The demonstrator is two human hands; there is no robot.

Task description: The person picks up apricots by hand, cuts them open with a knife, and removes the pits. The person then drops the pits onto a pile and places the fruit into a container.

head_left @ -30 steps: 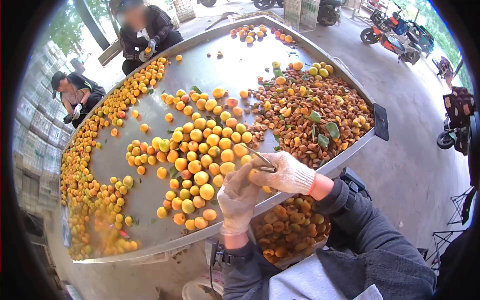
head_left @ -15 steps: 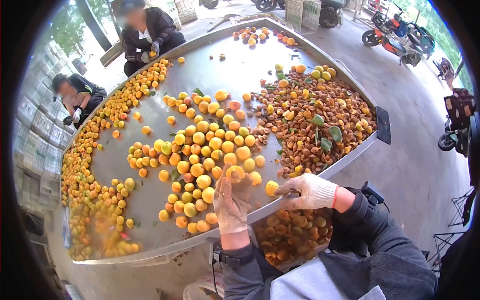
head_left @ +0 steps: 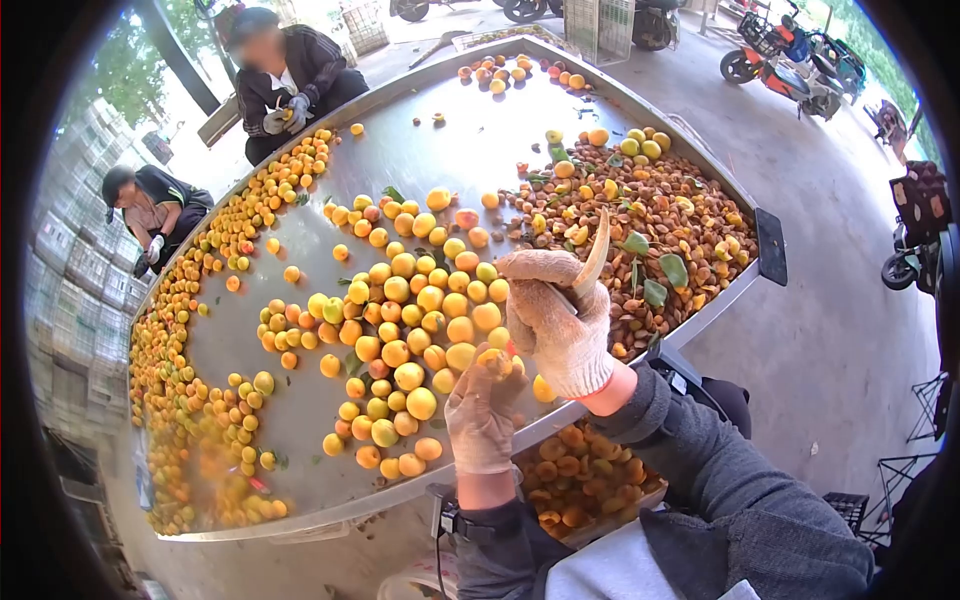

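My left hand [head_left: 482, 415], in a whitish work glove, pinches a yellow-orange apricot [head_left: 492, 360] at the near edge of the metal table [head_left: 330, 495]. Just above and to the right, my gloved right hand [head_left: 560, 320] is closed around a curved, pale, pointed tool [head_left: 597, 255]. The tool's tip sticks up past the fist; its other end is hidden by my fingers. Whole apricots [head_left: 410, 375] lie loose to the left of my hands. A heap of brown apricot stones [head_left: 680, 215] with a few leaves lies beyond my right hand.
Below the table edge, a container of apricot halves [head_left: 585, 475] sits by my lap. More apricots [head_left: 170, 370] line the far left side. Two people [head_left: 290, 80] work across the table. Stacked crates [head_left: 75, 270] stand at left, parked scooters [head_left: 785, 65] at right.
My right hand has risen from the table edge and moved left over the apricots, turning so the pale tool shows. My left hand, with the apricot, has shifted slightly right and down.
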